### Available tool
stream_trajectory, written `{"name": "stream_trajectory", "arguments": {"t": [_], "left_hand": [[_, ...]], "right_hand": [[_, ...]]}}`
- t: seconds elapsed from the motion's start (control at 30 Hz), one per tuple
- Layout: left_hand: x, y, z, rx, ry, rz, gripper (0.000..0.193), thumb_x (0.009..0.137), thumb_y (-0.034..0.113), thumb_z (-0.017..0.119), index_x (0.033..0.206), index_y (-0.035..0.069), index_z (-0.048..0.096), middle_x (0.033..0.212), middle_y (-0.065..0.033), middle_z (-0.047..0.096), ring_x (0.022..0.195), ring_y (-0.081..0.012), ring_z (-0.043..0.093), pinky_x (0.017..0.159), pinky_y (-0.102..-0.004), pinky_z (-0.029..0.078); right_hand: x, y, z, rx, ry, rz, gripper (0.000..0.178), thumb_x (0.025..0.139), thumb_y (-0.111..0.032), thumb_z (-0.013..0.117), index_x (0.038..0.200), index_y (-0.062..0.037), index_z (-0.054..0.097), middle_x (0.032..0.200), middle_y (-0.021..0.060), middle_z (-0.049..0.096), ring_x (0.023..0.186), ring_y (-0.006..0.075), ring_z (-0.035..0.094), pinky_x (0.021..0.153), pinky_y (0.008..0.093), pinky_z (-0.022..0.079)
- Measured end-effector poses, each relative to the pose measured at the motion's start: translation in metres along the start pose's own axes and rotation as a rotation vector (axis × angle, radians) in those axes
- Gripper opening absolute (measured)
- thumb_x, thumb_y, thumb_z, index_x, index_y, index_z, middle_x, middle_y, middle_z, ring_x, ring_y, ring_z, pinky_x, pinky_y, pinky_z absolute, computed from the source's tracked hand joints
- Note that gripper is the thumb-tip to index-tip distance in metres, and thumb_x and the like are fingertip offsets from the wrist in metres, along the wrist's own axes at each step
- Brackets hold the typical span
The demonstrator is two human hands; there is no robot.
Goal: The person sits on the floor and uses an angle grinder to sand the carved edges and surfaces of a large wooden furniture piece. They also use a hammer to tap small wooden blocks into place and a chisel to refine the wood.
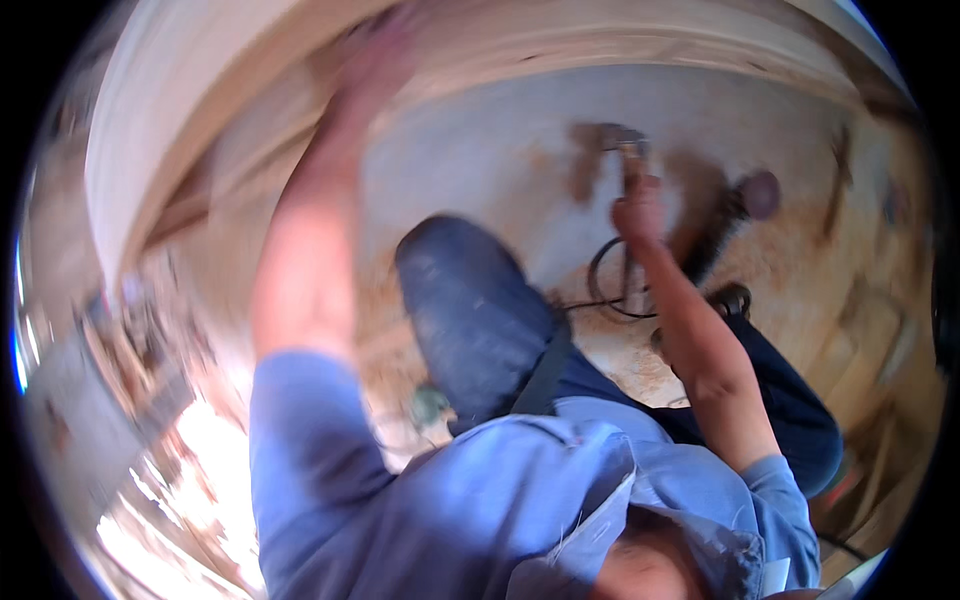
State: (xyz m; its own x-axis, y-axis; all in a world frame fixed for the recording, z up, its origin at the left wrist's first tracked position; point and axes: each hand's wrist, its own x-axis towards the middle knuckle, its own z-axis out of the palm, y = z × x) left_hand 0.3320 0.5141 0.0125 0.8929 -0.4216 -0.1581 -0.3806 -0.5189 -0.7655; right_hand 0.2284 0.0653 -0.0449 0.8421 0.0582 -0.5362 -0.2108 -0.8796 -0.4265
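Note:
My right hand [640, 212] is closed around the handle of a hammer [625, 138], whose metal head points away from me over the dusty floor. My left arm stretches far forward. At its end my left hand [385, 52] reaches up to a pale curved wooden piece [235, 90] and looks to be against its inner side. Motion smears its fingers, so their pose does not show. Close to my right hand lies a dark power tool with a round reddish disc [762, 195].
A black cable [592, 270] loops over the sawdust-strewn floor [480, 150] by my right forearm. My bent knee [465, 290] stands between my arms. Wood pieces [125, 360] lie at the left, a thin stick-like piece [837, 180] at the right. A greenish object [428, 408] sits near my leg.

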Motion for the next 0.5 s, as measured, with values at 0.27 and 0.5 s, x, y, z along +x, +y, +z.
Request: {"name": "stream_trajectory", "arguments": {"t": [0.27,0.5], "left_hand": [[-0.067,0.052,-0.126,-1.005,0.805,-0.971,0.036,0.086,0.014,0.065,0.118,-0.002,0.064,0.12,-0.0222,0.066,0.111,-0.0382,0.062,0.092,-0.0473,0.052],[-0.28,0.319,-0.212,-1.279,-0.131,-1.56,0.056,0.085,0.019,0.067,0.136,-0.002,0.054,0.154,-0.0209,0.042,0.148,-0.0424,0.031,0.121,-0.0547,0.025]], "right_hand": [[0.018,0.073,-0.025,0.588,-0.515,0.303,0.025,0.08,-0.017,0.074,0.096,-0.0083,0.058,0.072,0.0037,0.056,0.056,0.0201,0.058,0.051,0.0356,0.053],[0.047,0.112,-0.007,0.329,-0.571,0.143,0.021,0.08,-0.017,0.074,0.093,-0.0068,0.061,0.073,0.0045,0.059,0.059,0.0192,0.059,0.055,0.0359,0.05]]}}
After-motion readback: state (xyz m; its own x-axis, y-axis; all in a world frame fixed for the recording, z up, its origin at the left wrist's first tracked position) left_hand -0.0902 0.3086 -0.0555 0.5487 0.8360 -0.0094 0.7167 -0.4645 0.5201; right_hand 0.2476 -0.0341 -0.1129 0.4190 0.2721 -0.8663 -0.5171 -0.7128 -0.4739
